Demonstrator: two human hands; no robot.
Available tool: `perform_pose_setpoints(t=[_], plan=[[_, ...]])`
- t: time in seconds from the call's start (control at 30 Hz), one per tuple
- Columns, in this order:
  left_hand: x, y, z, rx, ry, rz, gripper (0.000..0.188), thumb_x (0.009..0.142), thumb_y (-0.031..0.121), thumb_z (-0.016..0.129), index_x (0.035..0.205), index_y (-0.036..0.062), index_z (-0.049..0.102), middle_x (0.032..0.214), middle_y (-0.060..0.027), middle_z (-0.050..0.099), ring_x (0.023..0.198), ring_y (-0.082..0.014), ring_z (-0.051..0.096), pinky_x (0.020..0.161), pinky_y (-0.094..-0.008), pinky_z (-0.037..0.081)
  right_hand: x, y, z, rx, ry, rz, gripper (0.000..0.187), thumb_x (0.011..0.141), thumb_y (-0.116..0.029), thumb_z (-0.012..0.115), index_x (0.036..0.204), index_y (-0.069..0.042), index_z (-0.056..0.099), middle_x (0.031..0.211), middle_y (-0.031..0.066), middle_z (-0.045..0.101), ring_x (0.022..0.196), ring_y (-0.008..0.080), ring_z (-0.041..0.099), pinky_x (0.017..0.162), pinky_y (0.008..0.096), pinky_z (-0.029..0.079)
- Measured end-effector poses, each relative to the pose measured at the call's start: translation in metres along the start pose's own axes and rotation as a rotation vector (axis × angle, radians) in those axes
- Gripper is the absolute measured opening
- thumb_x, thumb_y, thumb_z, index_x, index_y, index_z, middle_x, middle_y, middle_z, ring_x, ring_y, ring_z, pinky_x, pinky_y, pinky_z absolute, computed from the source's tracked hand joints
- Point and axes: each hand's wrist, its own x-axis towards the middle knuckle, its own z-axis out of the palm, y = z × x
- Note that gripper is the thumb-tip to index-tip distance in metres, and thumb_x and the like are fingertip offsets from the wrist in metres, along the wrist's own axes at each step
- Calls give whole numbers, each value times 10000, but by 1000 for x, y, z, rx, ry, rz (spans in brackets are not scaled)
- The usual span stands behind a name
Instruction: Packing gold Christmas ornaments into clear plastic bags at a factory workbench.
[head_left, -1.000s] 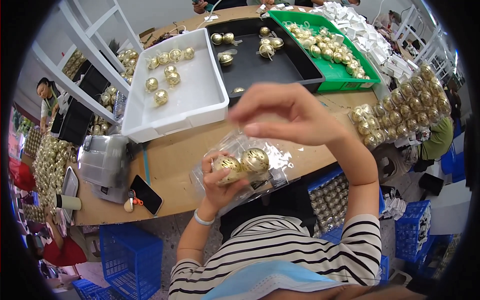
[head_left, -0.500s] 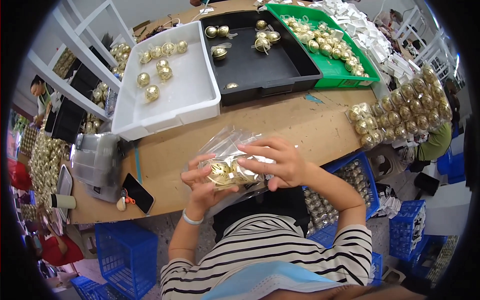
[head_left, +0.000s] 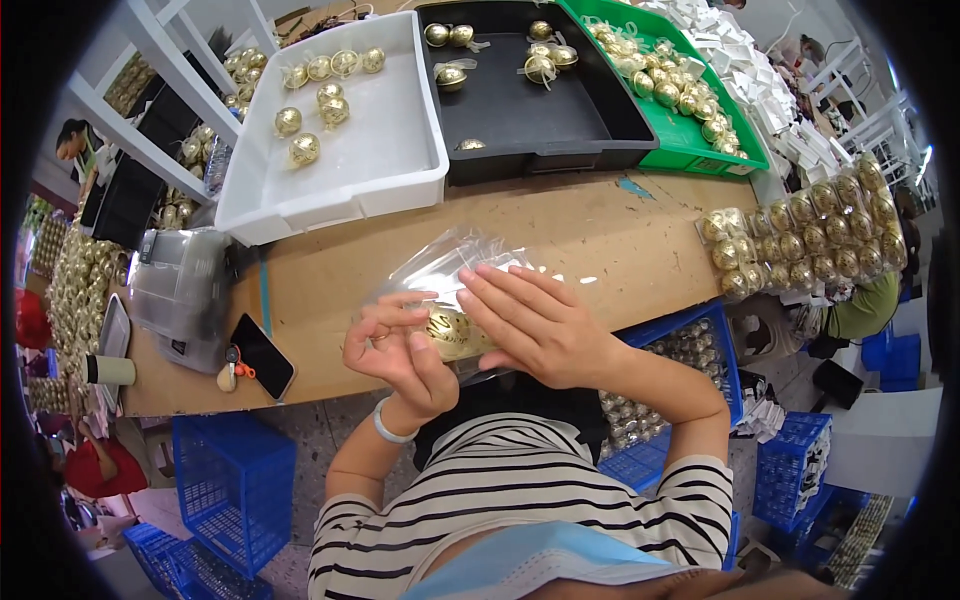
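Observation:
Clear, shiny plastic packaging [head_left: 428, 262] lies near the table's front edge, with a gold ball [head_left: 450, 330] marked in dark script inside it. On the left side, my left hand [head_left: 398, 355] curls its thumb and fingers at the edge of this packaging. My right hand [head_left: 535, 330] lies flat across the packaging's right part, fingers stretched out side by side. It hides whatever is under it. My left wrist carries a pale band.
White [head_left: 335, 210], black [head_left: 545, 160] and green [head_left: 700, 160] trays with gold balls stand along the back. Packed balls [head_left: 810, 230] are stacked at right. A phone [head_left: 262, 355], scissors [head_left: 238, 365] and plastic packs [head_left: 180, 290] lie at left. Blue crates [head_left: 235, 490] stand below.
My right hand has flattened over the packaging and moved slightly left. The left hand has shifted a little left and curled more. The whole view has tilted slightly.

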Motion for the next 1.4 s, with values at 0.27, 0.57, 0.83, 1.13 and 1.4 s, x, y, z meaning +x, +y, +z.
perform_pose_setpoints(t=[0.27, 0.57, 0.83, 1.13, 1.4], plan=[[12, 9, -2, 10, -37, 62, 394, 901, -44, 416, 1229, 64, 226, 1050, -203, 513, 942, -341, 590, 863, -457, 520, 9, 3, -26, 195, 5, 41, 585, 894, -337, 685, 1367, -8, 584, 1373, 148, 609, 1194, 324, 610, 988, 414, 496], [27, 20, -6, 134, -195, 239, 391, 892, -80, 451, 1167, 73, 219, 1043, -201, 512, 920, -358, 605, 806, -452, 528, 34, 5, -56, 345, -197, 117, 282, 816, -136, 780, 1017, -45, 603, 1165, 122, 666, 971, 313, 676, 795, 395, 568], [32, 21, 1, 136, -100, 241, 375, 891, -75, 398, 1162, 105, 212, 1042, -194, 470, 916, -362, 582, 834, -459, 548, 32, 36, -40, 958, -74, 383, 167, 768, -107, 853, 876, -53, 738, 1130, 103, 706, 1035, 221, 664, 868, 341, 534], [50, 12, -2, 232, -108, 470, 435, 881, -69, 471, 1189, 160, 266, 1071, -151, 513, 934, -395, 623, 757, -512, 536, 20, 9, -22, 1034, 228, 575, 42, 881, -43, 766, 904, -8, 759, 1311, 185, 624, 1110, 176, 631, 920, 313, 523], [62, 3, 0, 188, -246, 684, 538, 829, -86, 480, 1248, 210, 316, 1116, -107, 533, 927, -407, 629, 758, -551, 512, 16, 19, -20, 1296, 259, 625, 82, 847, -58, 794, 817, -7, 736, 1271, 153, 638, 1123, 185, 620, 961, 334, 499]])
